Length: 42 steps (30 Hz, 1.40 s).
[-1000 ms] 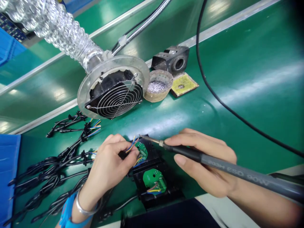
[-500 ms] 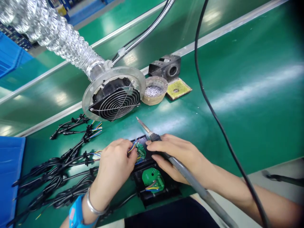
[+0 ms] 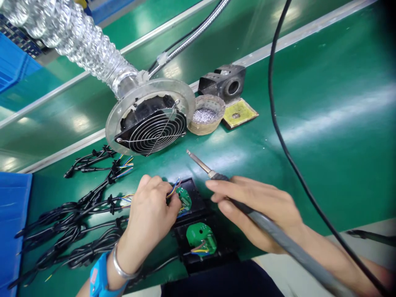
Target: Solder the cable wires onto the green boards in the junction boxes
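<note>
Between the fingertips of my left hand (image 3: 154,206) are thin coloured wires (image 3: 175,189), their bare ends pointing up beside a green circuit board (image 3: 185,199). That board sits in a black housing (image 3: 195,194). My right hand (image 3: 256,210) is closed around a soldering iron (image 3: 247,209), whose metal tip points up and left over the bench, apart from the boards. Closer to me, a second green circuit board (image 3: 194,236) lies in another black holder, with yellow, blue and reddish wires attached.
A fume extractor fan (image 3: 157,134) on a foil duct (image 3: 93,53) hangs above the bench. Behind are a bowl of solder bits (image 3: 206,115), a yellow sponge (image 3: 239,113) and a metal iron stand (image 3: 232,84). Black cables (image 3: 83,206) lie left, near a blue bin (image 3: 14,227). A black cord (image 3: 275,119) hangs right.
My right hand has moved right with the soldering iron, drawing it away from the upper board. My left hand stays almost in place with the wires.
</note>
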Motion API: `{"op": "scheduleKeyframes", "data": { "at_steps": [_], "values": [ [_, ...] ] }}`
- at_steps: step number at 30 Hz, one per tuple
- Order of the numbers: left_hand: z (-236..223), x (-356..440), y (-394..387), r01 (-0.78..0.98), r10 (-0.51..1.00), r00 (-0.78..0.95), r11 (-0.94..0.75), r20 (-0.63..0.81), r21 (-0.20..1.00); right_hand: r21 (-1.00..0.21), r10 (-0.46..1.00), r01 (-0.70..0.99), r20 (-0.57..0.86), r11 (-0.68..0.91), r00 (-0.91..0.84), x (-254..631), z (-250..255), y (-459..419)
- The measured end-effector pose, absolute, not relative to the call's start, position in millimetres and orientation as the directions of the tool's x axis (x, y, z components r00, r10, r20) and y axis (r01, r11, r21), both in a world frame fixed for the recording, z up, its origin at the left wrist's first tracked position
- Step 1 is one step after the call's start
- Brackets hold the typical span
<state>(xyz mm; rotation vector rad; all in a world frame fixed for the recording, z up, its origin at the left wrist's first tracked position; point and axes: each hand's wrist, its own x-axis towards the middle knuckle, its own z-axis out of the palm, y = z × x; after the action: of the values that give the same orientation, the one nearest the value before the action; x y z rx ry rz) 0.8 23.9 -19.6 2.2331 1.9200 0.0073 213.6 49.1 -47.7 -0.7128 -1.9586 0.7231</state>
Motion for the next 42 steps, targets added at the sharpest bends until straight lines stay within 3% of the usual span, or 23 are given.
{"op": "scheduleKeyframes", "data": {
  "at_steps": [12,27,38,42],
  "values": [
    [-21.6,-1.2,22.8,0.973,0.976,0.174,-0.15,-0.129,0.177,-0.87,0.814,0.11,0.396,0.481,-0.425,212.4,-47.9,47.8],
    [-23.1,-1.0,23.1,0.974,0.98,0.179,-0.165,-0.082,0.153,-0.872,0.81,0.079,0.41,0.483,-0.419,208.1,-49.3,48.7],
    [-25.4,-1.0,24.0,0.977,0.98,0.183,-0.172,-0.08,0.126,-0.804,0.746,0.125,0.464,0.581,-0.478,207.3,-42.6,50.5],
    [-25.4,-0.9,23.3,0.977,0.98,0.182,-0.171,-0.082,0.127,-0.835,0.786,0.122,0.443,0.537,-0.431,211.9,-37.9,47.6]
  ]
}}
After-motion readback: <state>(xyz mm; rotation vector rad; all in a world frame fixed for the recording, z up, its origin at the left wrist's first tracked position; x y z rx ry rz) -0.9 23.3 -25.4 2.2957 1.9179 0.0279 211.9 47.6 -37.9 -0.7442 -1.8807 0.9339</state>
